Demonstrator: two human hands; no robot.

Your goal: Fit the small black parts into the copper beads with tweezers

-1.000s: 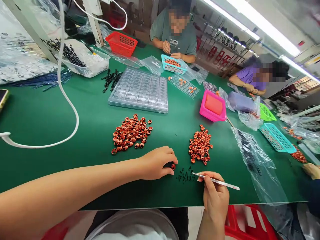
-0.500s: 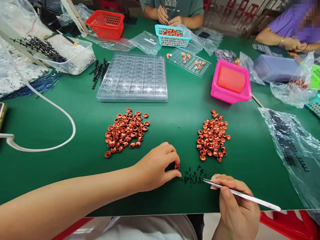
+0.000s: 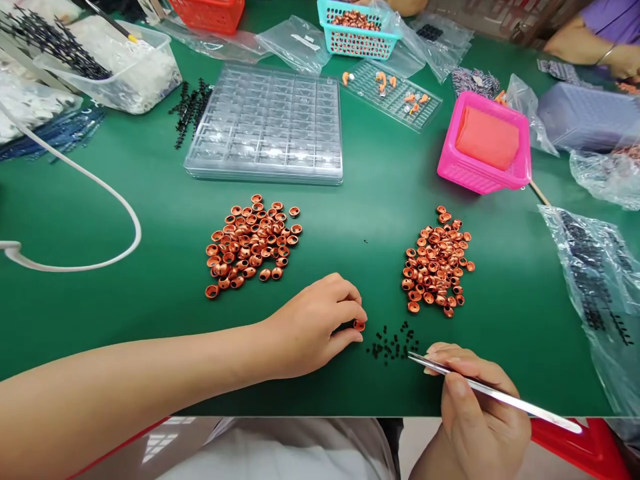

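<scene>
My left hand (image 3: pixel 315 327) rests low over the table, thumb and fingers closed on one small copper-coloured oval shell (image 3: pixel 359 325). Just right of it lies a scatter of tiny black pieces (image 3: pixel 393 345). Metal tweezers (image 3: pixel 500 393) are gripped in my right hand (image 3: pixel 483 407), their tips at the right edge of the black pieces. Whether anything sits between the tips is too small to tell. A pile of copper-coloured shells (image 3: pixel 253 243) lies beyond my left hand, and a second pile of shells (image 3: pixel 436 263) beyond the tweezers.
Stacked clear compartment trays (image 3: pixel 265 127) lie behind the left pile. A pink basket (image 3: pixel 485 143) stands at the right, with a plastic bag of black parts (image 3: pixel 590 280) nearer. A white cable (image 3: pixel 120 200) curves at the left. Co-workers' arms (image 3: pixel 575 40) show at the far side.
The view has tilted down and shifted slightly. Both hands keep nearly the same place over the table, the left still on the shell, the right still on the tweezers.
</scene>
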